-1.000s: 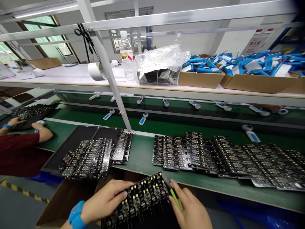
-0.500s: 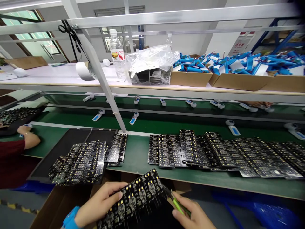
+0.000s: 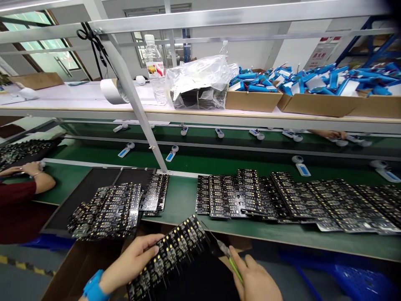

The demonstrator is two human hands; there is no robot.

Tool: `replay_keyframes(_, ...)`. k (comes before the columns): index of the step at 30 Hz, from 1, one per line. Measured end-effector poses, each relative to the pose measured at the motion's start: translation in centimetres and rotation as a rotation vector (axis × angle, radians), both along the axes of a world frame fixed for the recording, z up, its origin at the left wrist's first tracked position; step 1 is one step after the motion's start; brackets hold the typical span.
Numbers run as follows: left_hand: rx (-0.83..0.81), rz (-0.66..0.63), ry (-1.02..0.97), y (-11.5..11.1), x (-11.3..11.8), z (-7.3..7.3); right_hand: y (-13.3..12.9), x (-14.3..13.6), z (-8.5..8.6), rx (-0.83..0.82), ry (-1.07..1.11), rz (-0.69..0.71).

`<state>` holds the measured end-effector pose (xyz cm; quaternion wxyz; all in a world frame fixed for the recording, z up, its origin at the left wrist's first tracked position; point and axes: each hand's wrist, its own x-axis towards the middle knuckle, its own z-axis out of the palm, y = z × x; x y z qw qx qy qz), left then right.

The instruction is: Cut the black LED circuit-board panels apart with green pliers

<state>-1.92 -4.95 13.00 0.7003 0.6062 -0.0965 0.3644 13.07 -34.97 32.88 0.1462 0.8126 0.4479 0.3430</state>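
A black circuit board panel [image 3: 172, 253] with yellow-white pads and thin leads along its lower edge is held tilted by my left hand [image 3: 136, 259], thumb on its face. My right hand [image 3: 255, 278] is closed round the green handles of a pair of cutters [image 3: 226, 253]. The cutter's jaws are just off the panel's right end. Behind, more panels [image 3: 244, 196] lie in a row on the green bench, and another pile [image 3: 109, 211] rests on a black tray [image 3: 75, 188] to the left.
A conveyor [image 3: 203, 156] carries small white-and-blue devices behind the bench. On the shelf [image 3: 87, 98] stand a bottle [image 3: 153, 62], a plastic bag [image 3: 199, 79] and boxes of blue packs [image 3: 253, 100]. Another person's hand [image 3: 33, 169] is at the left; a cardboard box [image 3: 70, 267] is below.
The panel has shifted slightly left. My right hand has turned, and the cutters now sit lower and apart from the panel. Devices on the conveyor have shifted, and the person at the left shows both hands.
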Motion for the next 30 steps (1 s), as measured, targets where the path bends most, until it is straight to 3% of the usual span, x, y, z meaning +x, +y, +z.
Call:
replay_keyframes(2, -0.134, 0.029, -0.006, 0.9, 0.4, -0.8, 0.5, 0.9, -0.5, 0.009, -0.061, -0.012)
replay_keyframes(5, -0.526, 0.067, -0.035, 1.8, 0.8, -1.6, 1.3, 2.3, -0.8, 0.058, 0.065, 0.003)
replay_keyframes(7, -0.869, 0.098, -0.131, 1.6, 1.1, -1.5, 1.8, 2.8, -0.9, 0.126, 0.129, 0.009)
replay_keyframes(9, -1.061, 0.071, -0.267, 0.6, 1.5, -0.8, 2.6, 2.4, -1.0, 0.19, 0.231, 0.061)
replay_keyframes(11, -0.99, -0.007, -0.301, -1.2, 2.2, 0.2, 3.7, 1.1, -1.4, 0.232, 0.336, 0.141)
replay_keyframes(16, -0.634, -0.131, -0.127, -6.4, 4.0, 2.6, 7.2, -3.8, -2.2, 0.438, 0.735, 0.362)
replay_keyframes(19, -0.409, -0.122, -0.072, -8.3, 4.0, 3.6, 8.2, -5.3, -2.3, 0.445, 0.728, 0.393)
replay_keyframes(21, -0.302, -0.101, -0.068, -8.7, 3.7, 3.9, 8.4, -5.5, -2.1, 0.44, 0.666, 0.369)
replay_keyframes(24, -0.266, -0.116, -0.058, -8.6, 3.2, 3.9, 8.2, -5.2, -1.5, 0.46, 0.618, 0.337)
replay_keyframes(28, -0.225, -0.151, -0.028, -8.2, 2.8, 3.2, 7.7, -5.3, -0.7, 0.384, 0.804, 0.352)
replay_keyframes(30, -0.204, -0.129, -0.023, -8.4, 2.6, 3.0, 7.4, -5.4, -0.9, 0.329, 0.792, 0.333)
